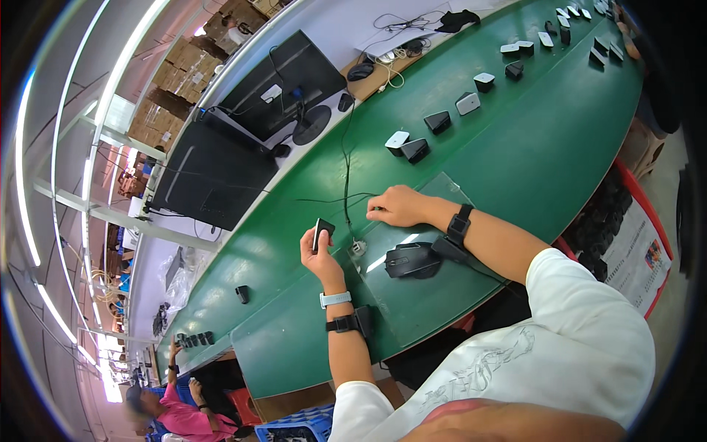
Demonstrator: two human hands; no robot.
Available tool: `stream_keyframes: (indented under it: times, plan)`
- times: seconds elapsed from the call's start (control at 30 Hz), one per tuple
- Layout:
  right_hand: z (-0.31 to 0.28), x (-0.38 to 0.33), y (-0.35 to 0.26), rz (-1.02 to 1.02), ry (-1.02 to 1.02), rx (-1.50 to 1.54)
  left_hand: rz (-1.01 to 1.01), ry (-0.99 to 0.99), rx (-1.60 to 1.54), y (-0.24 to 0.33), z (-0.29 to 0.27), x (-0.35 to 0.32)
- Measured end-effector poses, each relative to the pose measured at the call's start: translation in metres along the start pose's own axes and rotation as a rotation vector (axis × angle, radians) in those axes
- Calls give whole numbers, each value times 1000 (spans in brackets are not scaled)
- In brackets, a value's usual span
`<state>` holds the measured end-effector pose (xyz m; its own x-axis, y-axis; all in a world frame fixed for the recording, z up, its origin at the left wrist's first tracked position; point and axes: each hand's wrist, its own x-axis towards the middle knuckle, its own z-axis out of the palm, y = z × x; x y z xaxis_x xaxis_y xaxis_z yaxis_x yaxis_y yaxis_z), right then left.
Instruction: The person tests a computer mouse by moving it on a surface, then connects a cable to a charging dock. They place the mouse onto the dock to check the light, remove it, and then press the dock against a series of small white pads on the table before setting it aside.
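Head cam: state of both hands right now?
Left hand: closed on a small black device, held up above the green belt.
Right hand: curled, resting on the belt; contents cannot be told.

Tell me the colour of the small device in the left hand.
Black, with a pale face, small device; head view.

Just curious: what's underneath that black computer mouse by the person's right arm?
The black mouse rests on a clear plastic sheet laid over the green belt, which shows through it. The spot directly beneath the mouse is covered.
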<state>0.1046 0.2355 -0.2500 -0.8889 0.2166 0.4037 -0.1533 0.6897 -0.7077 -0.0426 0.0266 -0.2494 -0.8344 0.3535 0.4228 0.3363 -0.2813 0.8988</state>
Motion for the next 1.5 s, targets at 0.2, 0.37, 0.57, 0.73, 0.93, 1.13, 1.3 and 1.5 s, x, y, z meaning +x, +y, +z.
stream_keyframes:
  times: [0.2, 0.37, 0.57, 0.73, 0.93, 1.13, 1.3, 1.5]
  plan:
    - [4, 2, 7, 44, -82, 7, -127, 196, -118, -25, -59, 49]
    - [7, 3, 9, 22, -49, 3, -308, 435, 606, -54, -163, 102]
    - [1, 4, 8, 106, -81, 121, -49, 260, 1874, -17, -131, 142]
    - [2, 2, 10, 46, -162, 78, 529, -706, 894, -20, 91, 166]
    - [-2, 1, 21, -7, -177, 13, 376, -1376, 938, -34, 224, 140]
    - [-5, 3, 13, -23, -175, 128, 248, -1285, 1037, -33, 183, 146]
    - [-1, 5, 16, -9, -141, 298, -412, -716, 327, -32, 103, 135]
    - [-1, 8, 12, 16, 9, 306, -482, -440, -585, -2, 22, 58]
